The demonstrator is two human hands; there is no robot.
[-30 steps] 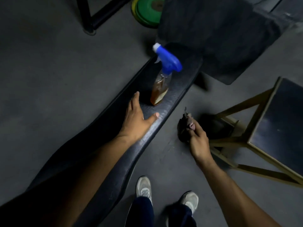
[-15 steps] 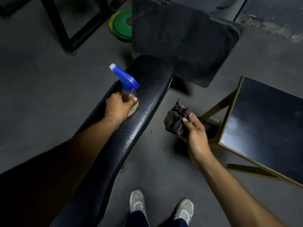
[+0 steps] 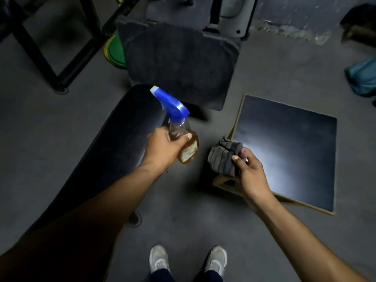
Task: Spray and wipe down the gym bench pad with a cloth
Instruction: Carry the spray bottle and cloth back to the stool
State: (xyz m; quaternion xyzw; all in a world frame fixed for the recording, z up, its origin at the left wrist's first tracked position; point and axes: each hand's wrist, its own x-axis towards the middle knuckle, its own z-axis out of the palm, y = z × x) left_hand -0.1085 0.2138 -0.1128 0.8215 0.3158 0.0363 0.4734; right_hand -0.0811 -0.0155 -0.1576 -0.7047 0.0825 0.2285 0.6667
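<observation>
The long black bench pad runs from lower left toward the centre. My left hand grips a clear spray bottle with amber liquid and a blue trigger head, lifted off the pad and held over its right edge, nozzle pointing up-left. My right hand is closed on a bunched dark grey cloth, held above the floor between the bench and a stool.
A wooden stool with a black square top stands right of the cloth. A dark square pad lies beyond the bench end, with a green weight plate and a black metal frame at upper left. My shoes are on the grey floor.
My left hand reached the bottle standing on the pad, gripped it and lifted it to the right, off the pad. My right hand with the cloth rose slightly.
</observation>
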